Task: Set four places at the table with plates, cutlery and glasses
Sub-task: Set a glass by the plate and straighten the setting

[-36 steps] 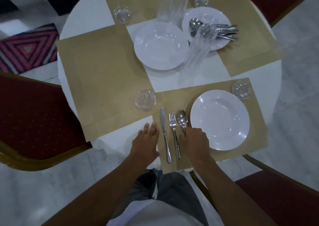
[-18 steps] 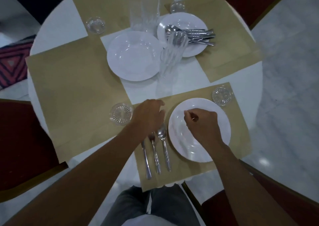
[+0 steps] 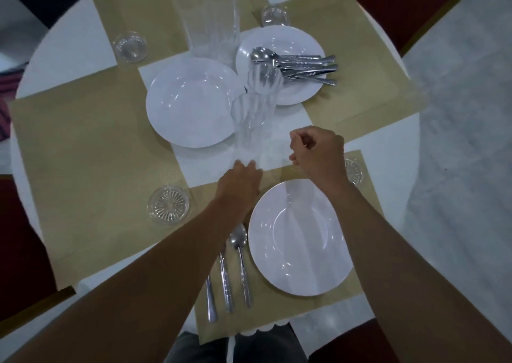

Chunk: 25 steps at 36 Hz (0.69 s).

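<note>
On the left mat (image 3: pixel 83 154) sits a glass coaster (image 3: pixel 169 204); to its right your left hand (image 3: pixel 241 185) reaches forward, fingers straight, tips at the foot of the stacked glasses (image 3: pixel 253 118); knife (image 3: pixel 212 307), fork (image 3: pixel 227 293) and spoon (image 3: pixel 237 238) lie just beside the near plate (image 3: pixel 302 238); your right hand (image 3: pixel 318 152) hovers beyond that plate, fingers curled, holding nothing visible.

Cutlery (image 3: pixel 230 274) left of near plate (image 3: pixel 300 239)
</note>
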### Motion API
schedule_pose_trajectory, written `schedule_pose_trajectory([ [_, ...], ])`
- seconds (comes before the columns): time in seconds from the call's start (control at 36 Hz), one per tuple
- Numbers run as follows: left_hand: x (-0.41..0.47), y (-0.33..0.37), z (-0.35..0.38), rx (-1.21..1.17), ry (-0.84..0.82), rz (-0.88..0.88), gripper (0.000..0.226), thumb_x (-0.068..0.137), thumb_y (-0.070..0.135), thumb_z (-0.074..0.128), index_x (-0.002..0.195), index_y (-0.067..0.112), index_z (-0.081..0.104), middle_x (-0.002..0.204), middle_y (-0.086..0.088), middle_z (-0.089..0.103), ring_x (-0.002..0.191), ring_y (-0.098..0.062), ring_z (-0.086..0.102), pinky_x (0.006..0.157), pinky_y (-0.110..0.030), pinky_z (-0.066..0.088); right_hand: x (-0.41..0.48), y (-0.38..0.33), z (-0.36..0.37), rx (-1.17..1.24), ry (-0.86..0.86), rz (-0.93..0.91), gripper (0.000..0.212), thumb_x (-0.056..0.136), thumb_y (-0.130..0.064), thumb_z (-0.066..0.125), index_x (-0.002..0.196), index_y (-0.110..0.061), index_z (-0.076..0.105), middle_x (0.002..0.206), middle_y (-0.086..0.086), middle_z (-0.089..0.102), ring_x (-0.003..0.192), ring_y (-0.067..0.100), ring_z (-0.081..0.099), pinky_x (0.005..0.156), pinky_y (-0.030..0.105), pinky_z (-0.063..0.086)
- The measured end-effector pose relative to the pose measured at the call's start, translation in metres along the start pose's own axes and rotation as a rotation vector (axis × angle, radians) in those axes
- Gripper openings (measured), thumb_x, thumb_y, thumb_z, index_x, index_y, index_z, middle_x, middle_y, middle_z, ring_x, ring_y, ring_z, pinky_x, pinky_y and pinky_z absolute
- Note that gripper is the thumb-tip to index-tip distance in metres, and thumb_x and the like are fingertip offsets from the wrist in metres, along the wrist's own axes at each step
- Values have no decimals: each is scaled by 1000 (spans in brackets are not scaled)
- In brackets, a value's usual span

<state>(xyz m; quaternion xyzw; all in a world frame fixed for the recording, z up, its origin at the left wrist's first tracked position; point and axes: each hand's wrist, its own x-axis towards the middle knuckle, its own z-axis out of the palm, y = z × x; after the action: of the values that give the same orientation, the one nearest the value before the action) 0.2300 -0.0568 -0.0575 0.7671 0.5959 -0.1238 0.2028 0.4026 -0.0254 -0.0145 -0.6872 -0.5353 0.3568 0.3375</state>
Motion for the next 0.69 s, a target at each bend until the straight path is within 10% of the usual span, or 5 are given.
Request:
schedule_pose_trajectory([
  [0.22,12,-1,-6,203,-17,82,23,88,11,58,110,16,59,111,-2,54,99,-25,57,63,-31,35,55,-5,17,-67,-72,-66,43,93,-24,71,134,-19,59,100,-3,67,79,2,66,75,13,53],
  [0.42,16,0,-5,264,16,108,25,95,7,49,118,12,58,112,-5,55,100,-27,57,65,-32,35,85,-17,21,-72,-370,-133,99,79,-13,86,156,-32,27,149,-1,48,129,21,54,104,37,50],
  [0.69,18,-5,-10,321,14,189,25,92,10,51,115,13,60,108,-5,56,95,-26,61,64,-32,38,101,-17,23,-118,-432,-180,95,76,-22,89,153,-34,35,134,-10,57,124,16,57,101,46,53],
])
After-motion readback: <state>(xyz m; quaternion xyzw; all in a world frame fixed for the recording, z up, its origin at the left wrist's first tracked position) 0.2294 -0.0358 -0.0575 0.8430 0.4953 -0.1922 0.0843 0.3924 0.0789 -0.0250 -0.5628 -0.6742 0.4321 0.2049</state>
